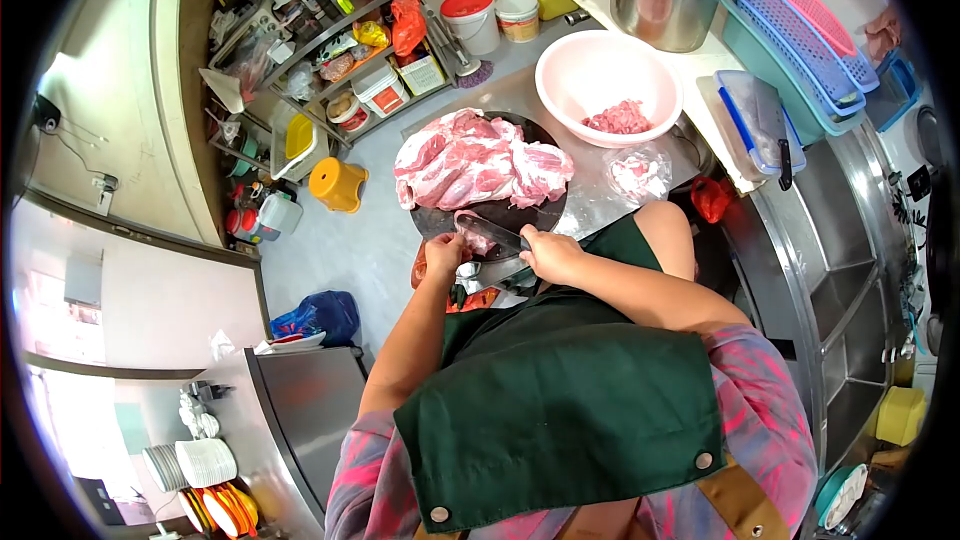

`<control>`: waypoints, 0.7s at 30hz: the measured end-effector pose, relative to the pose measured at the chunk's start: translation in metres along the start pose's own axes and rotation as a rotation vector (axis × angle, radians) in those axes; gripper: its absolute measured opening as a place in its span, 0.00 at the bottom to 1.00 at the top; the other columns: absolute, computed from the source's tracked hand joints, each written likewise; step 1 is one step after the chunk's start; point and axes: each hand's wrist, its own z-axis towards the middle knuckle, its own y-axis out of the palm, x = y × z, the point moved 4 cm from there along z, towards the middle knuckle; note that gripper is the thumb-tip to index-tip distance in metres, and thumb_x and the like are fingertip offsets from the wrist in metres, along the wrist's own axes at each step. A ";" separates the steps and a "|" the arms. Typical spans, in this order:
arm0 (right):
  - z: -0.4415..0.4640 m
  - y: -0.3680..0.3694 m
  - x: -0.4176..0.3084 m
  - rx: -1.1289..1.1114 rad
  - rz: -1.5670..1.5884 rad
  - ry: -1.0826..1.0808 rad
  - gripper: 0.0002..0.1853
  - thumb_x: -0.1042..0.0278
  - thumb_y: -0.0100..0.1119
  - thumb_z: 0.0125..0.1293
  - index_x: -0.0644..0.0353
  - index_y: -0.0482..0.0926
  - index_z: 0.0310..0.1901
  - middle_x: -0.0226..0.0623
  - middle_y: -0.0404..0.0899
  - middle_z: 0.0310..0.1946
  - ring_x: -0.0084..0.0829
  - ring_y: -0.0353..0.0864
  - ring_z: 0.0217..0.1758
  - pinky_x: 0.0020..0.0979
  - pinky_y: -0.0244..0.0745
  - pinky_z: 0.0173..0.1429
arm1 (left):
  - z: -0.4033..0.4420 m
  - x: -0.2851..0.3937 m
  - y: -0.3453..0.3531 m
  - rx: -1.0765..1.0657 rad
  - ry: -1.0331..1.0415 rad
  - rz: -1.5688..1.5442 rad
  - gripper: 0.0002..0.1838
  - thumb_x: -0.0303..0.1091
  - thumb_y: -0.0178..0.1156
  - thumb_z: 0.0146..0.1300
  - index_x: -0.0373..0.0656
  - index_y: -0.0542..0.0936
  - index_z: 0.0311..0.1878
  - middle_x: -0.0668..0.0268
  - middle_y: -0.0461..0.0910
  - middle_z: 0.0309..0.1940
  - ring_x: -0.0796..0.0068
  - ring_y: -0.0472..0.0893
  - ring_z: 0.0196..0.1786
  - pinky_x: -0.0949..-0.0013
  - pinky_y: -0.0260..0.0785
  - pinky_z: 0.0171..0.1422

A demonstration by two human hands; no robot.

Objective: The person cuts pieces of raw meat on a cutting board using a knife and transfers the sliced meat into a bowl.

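Observation:
A large slab of raw meat (pixel 480 162) covers most of the round dark cutting board (pixel 548 218) in front of me. My right hand (pixel 550 254) is closed around the handle of a knife (pixel 498 232), its blade pointing left over the board. Under the blade, at the board's near edge, lies a small piece of meat (pixel 478 242). My left hand (pixel 445 254) pinches the left side of this piece, close to the knife tip. Beyond the board to the right, a pale pink bowl (pixel 570 80) holds small cut pieces of meat (pixel 620 117).
A plastic bag with pale trimmings (pixel 640 174) lies on the metal table (pixel 590 195) right of the board. Behind the bowl stands a steel pot (pixel 668 0). A blue-edged container (pixel 755 120) sits at right. A yellow stool (pixel 338 186) and loaded shelves (pixel 335 35) are at left.

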 end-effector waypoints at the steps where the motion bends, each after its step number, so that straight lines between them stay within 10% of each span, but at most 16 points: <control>1: 0.001 0.000 -0.001 0.036 -0.013 -0.015 0.15 0.61 0.53 0.66 0.63 0.64 0.44 0.52 0.79 0.37 0.51 0.79 0.44 0.48 0.72 0.45 | 0.000 -0.003 -0.001 -0.001 0.005 -0.006 0.06 0.28 0.56 0.60 0.34 0.77 0.31 0.62 0.79 0.23 0.75 0.77 0.22 0.72 0.75 0.27; 21: 0.048 0.017 -0.017 -0.025 0.054 -0.035 0.18 0.58 0.55 0.65 0.61 0.64 0.49 0.51 0.78 0.42 0.51 0.78 0.48 0.48 0.72 0.48 | 0.005 0.003 -0.014 -0.041 0.196 0.258 0.08 0.28 0.55 0.61 0.32 0.79 0.35 0.66 0.78 0.22 0.79 0.73 0.21 0.73 0.67 0.25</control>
